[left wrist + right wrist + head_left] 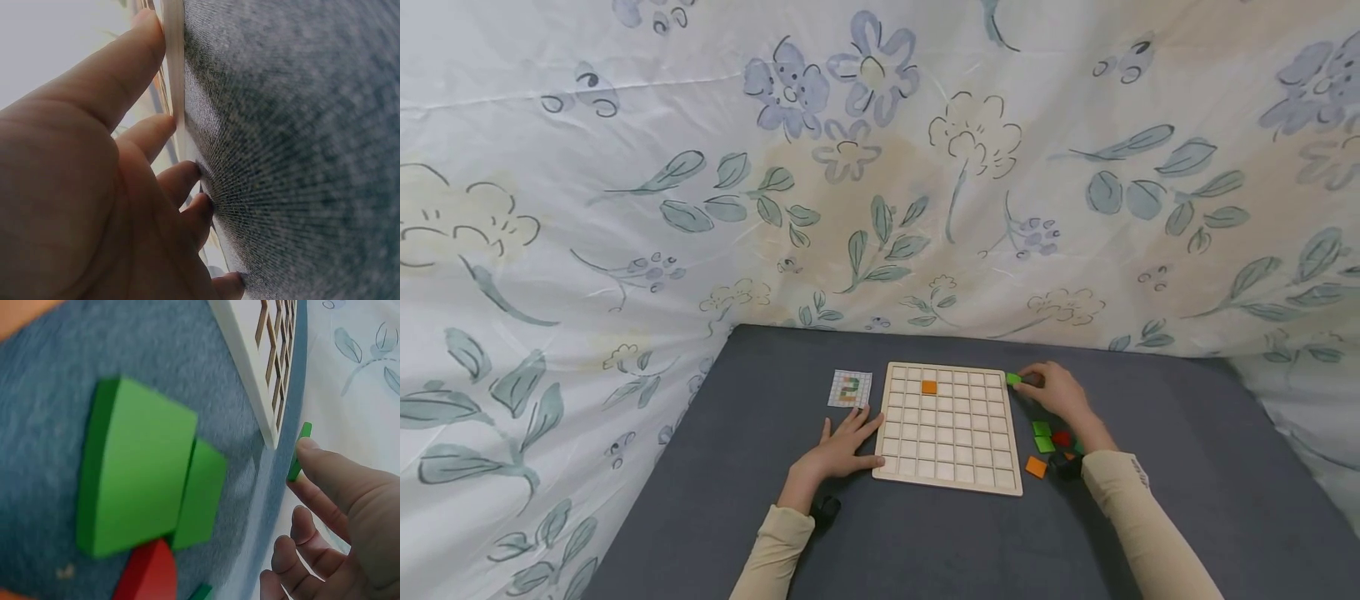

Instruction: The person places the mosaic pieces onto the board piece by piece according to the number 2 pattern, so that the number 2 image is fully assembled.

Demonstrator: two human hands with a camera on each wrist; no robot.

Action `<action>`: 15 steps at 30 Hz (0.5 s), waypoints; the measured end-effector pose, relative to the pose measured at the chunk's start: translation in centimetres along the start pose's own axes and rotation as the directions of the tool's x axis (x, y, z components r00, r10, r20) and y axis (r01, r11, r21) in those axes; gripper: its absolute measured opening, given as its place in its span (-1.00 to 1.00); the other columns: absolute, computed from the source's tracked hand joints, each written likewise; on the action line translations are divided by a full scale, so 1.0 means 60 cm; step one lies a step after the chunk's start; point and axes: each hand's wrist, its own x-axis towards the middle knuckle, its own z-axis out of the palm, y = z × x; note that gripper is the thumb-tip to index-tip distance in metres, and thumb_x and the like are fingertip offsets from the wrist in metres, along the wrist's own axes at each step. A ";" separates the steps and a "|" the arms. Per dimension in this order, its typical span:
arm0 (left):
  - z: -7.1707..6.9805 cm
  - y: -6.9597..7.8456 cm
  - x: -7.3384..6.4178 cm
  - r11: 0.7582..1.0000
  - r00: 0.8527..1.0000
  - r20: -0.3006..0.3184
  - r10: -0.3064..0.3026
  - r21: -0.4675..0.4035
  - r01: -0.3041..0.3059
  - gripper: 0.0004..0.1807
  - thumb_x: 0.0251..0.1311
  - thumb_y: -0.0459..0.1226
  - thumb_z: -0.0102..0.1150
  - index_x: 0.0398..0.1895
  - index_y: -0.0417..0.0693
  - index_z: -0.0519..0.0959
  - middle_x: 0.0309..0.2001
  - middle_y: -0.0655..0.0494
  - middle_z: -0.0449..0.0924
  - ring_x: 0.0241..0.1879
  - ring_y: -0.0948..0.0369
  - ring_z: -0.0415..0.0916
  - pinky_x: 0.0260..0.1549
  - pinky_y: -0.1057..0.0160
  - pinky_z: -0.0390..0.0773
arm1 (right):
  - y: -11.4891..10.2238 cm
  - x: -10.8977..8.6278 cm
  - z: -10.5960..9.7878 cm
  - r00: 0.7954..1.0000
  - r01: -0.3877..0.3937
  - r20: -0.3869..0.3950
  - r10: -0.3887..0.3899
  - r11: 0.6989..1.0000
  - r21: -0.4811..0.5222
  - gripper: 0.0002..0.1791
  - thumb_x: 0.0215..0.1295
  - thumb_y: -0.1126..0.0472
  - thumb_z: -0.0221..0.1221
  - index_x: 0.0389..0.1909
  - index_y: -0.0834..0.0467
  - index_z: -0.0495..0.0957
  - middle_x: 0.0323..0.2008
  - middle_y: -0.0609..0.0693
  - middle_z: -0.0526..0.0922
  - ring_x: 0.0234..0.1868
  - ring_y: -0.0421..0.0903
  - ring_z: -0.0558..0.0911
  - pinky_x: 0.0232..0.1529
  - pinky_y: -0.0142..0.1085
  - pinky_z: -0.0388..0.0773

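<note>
A pale wooden grid board (953, 427) lies on the dark cloth, with one orange tile (929, 387) in its top row area. My left hand (838, 446) rests at the board's left edge, fingers spread, thumb and fingertips touching the side. Between thumb and forefinger my right hand (1056, 390) pinches a green tile (300, 452) by the board's upper right corner. Below that hand lie two green tiles (140, 469), a red piece (149, 572) and an orange tile (1036, 467), partly hidden by the wrist.
A small printed card (850, 389) with a coloured grid pattern lies left of the board. Dark cloth (925, 542) covers the table. A floral curtain (880, 208) hangs behind it. Each wrist carries a black camera.
</note>
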 end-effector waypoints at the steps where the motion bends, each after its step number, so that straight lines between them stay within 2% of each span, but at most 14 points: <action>1: 0.000 0.000 0.000 1.000 1.000 0.000 -0.001 0.001 0.001 -0.18 0.20 0.08 0.09 0.46 0.10 0.02 0.47 -0.06 -0.18 0.45 -0.05 -0.31 0.24 -0.35 -0.43 | -0.003 0.001 0.001 1.000 0.004 0.000 -0.004 1.000 0.002 -0.62 0.20 0.02 0.22 -0.06 0.19 0.59 -0.33 0.11 0.50 -0.39 -0.04 0.46 -0.52 -0.25 0.36; 15: -0.002 0.002 -0.001 1.000 1.000 -0.003 0.003 0.002 -0.003 -0.19 0.21 0.07 0.08 0.46 0.10 0.02 0.47 -0.07 -0.18 0.45 -0.06 -0.30 0.23 -0.36 -0.42 | -0.038 0.004 0.021 1.000 0.024 0.012 -0.024 0.999 0.030 -0.63 0.20 0.04 0.22 -0.06 0.19 0.59 -0.34 0.10 0.46 -0.42 -0.07 0.42 -0.55 -0.27 0.32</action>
